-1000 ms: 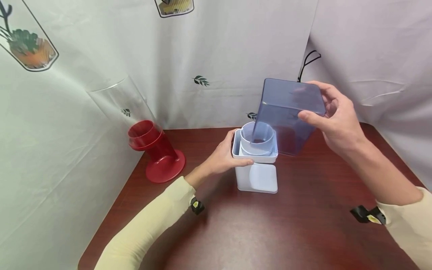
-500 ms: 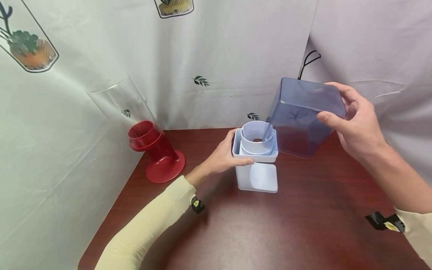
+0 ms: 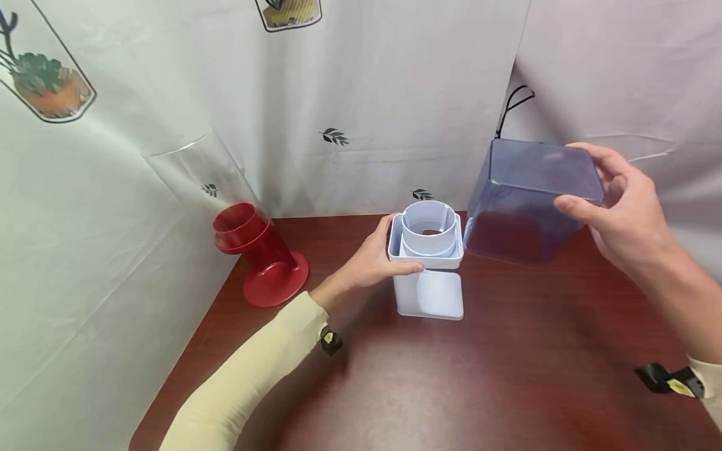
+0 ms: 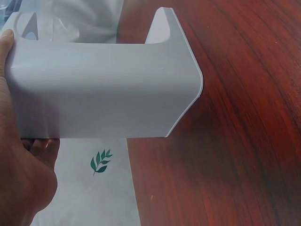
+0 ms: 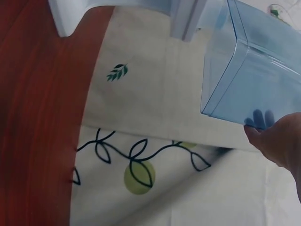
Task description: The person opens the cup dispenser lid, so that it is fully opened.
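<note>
A pale cloth (image 3: 389, 94) hangs behind and to both sides of the table (image 3: 395, 388), which is dark red-brown with a streaked grain and shines at the near side. On the table's left stands a red dispenser (image 3: 276, 279) topped by a clear tube (image 3: 209, 169) that tapers out of sight against the cloth. A cream sleeve (image 3: 242, 376) reaches in from below toward the middle.

The bin (image 3: 536, 200), see-through and blue-grey, is held tilted above the table on the right, its square face turned up. It is just beside the white base (image 3: 434, 264); whether the two touch, I cannot tell. The base stands upright on the table, with a square tray on top, a round collar rising inside it and a flat foot below.

The right hand (image 3: 626, 207) grips the bin by one corner, thumb on the near side and fingers curled behind; in the right wrist view fingers show through the wall. The left hand (image 3: 372, 257) holds the base's tray at its left corner, thumb along the front, fingers bent round the far side. Each wrist bears a black tag (image 3: 331, 341) with a yellow patch. Small green leaves (image 3: 334, 136) are printed on the cloth.
</note>
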### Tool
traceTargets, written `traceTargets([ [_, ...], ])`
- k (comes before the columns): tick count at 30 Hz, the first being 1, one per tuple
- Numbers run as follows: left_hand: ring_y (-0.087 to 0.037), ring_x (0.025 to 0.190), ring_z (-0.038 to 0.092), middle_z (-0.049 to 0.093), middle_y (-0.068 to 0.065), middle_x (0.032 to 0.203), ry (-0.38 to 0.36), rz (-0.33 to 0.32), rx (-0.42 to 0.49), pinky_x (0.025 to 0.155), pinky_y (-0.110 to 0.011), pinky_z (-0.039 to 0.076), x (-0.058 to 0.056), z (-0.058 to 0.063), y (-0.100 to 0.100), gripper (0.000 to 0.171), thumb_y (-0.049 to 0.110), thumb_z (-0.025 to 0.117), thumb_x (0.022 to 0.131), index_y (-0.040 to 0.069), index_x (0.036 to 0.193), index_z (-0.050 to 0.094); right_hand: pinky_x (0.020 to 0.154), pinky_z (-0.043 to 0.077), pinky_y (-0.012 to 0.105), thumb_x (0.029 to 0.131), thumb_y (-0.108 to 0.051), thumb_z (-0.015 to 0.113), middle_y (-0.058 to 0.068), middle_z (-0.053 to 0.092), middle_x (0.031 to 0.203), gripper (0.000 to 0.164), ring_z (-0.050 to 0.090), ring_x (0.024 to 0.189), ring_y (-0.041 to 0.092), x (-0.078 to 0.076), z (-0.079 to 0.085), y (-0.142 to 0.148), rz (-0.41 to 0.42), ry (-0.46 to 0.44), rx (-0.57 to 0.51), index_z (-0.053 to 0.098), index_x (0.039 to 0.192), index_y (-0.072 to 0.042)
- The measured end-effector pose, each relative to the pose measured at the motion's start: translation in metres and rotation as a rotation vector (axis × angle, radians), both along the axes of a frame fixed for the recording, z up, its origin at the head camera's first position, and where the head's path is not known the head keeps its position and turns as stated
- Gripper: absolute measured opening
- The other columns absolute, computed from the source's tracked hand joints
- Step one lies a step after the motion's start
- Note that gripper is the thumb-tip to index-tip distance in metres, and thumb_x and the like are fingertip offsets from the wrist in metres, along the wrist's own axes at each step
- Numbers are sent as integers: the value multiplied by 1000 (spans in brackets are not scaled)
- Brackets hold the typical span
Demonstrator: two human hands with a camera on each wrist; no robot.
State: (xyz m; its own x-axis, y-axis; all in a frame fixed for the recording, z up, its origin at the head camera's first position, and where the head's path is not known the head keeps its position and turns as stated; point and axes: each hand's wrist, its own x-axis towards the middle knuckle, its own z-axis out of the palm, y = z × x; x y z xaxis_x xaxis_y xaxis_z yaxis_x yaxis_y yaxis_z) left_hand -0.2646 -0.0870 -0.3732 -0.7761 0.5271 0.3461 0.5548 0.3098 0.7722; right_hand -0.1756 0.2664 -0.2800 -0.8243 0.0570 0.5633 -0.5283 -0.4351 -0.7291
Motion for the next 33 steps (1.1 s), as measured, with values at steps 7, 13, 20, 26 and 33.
traceTargets([
  [7, -18, 118, 61, 60, -4, 140, 8, 0, -3, 103, -36, 49, -3, 0, 1, 104, 21, 99, 73, 10, 155, 37, 84, 59, 25, 77, 40, 54, 21, 68, 120, 69, 67, 105, 24, -2, -15, 18, 36, 15, 11, 53, 142, 16],
  [13, -16, 117, 62, 60, -3, 138, -1, -3, 2, 103, -34, 50, -5, 0, 0, 102, 18, 99, 74, 10, 155, 37, 85, 58, 23, 78, 41, 52, 19, 71, 121, 69, 68, 106, 22, -6, -32, 33, 35, 1, 50, 53, 142, 15],
  [20, -17, 116, 63, 61, -4, 137, -3, -19, 16, 102, -35, 51, -7, -1, 0, 100, 15, 98, 75, 9, 154, 37, 87, 58, 22, 82, 40, 48, 17, 72, 123, 66, 70, 107, 20, -14, -53, 43, 75, -35, 62, 53, 143, 13],
  [26, -18, 116, 63, 61, -5, 137, -8, -32, 32, 103, -35, 50, -9, -2, 1, 100, 15, 97, 75, 8, 154, 37, 90, 57, 21, 83, 40, 49, 13, 71, 127, 69, 69, 111, 17, -20, -72, 49, 96, -34, 112, 52, 145, 10],
  [33, -21, 117, 62, 60, -9, 138, -15, -42, 51, 103, -37, 49, -10, -2, 3, 97, 16, 96, 77, 9, 154, 38, 89, 55, 15, 82, 38, 56, 4, 73, 125, 73, 69, 111, 10, -24, -92, 58, 41, -100, 224, 57, 144, -1],
])
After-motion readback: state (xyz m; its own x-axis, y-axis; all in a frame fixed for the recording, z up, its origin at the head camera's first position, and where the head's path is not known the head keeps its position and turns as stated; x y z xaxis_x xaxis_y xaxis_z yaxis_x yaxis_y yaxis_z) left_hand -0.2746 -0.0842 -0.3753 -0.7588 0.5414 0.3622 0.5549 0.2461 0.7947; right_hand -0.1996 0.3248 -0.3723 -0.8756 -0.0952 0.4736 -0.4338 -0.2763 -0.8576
